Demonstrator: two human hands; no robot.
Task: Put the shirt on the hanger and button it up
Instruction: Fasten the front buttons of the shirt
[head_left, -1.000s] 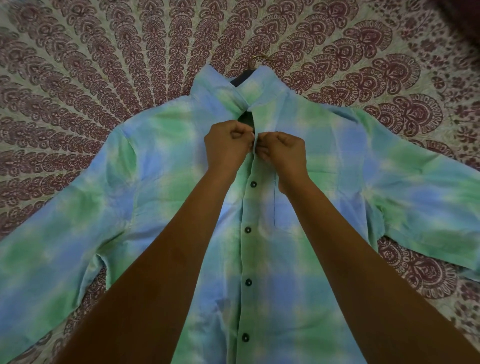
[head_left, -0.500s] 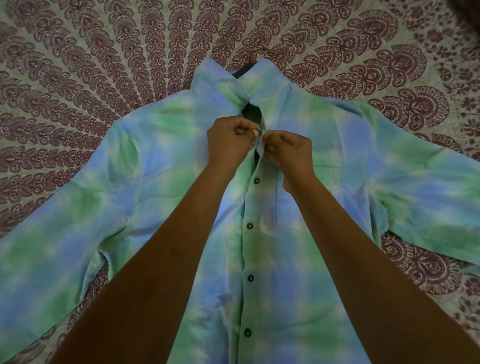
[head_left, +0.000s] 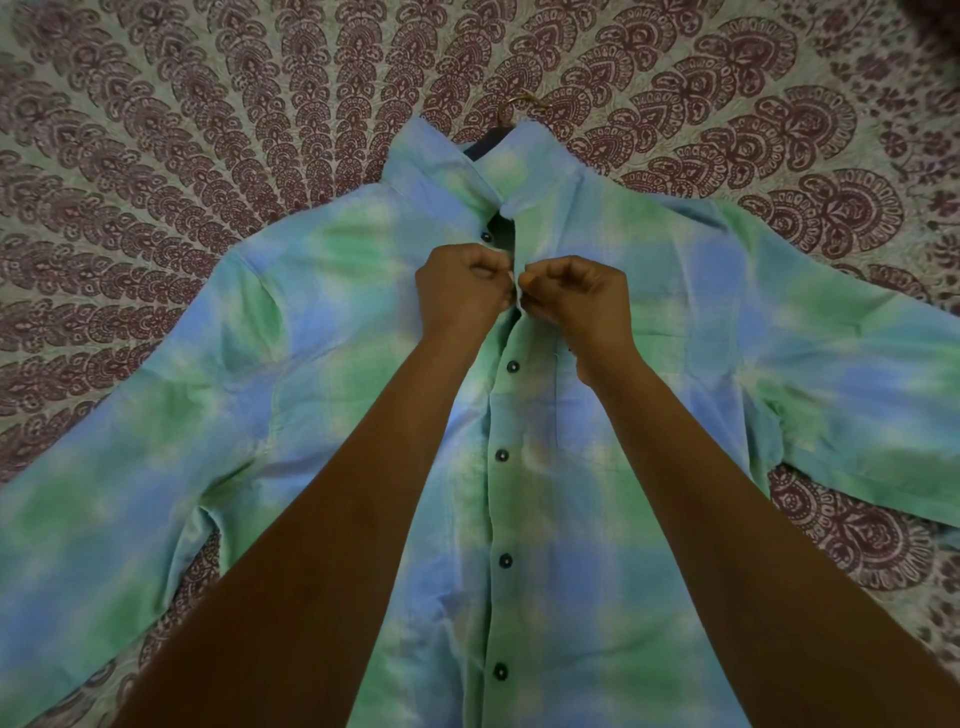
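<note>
The shirt (head_left: 332, 395) lies flat, hanger hook (head_left: 524, 106) poking above the collar (head_left: 530, 166). Just below the collar, left hand (head_left: 462, 291) and right hand (head_left: 582, 296) each pinch a placket edge (head_left: 518, 299) (4 buttons (head_left: 501, 455) lower look fastened). Uneven tugging could mismatch the edges or drag the collar askew.

Blue-green shirt (head_left: 322, 395) lies flat, front up, sleeves spread; lower buttons fastened, neck open. Dark hanger (head_left: 480, 146) inside, hook past collar.

shirt (head_left: 322, 374) on bedsheet (head_left: 156, 130), hanger (head_left: 522, 104) inside collar
</note>
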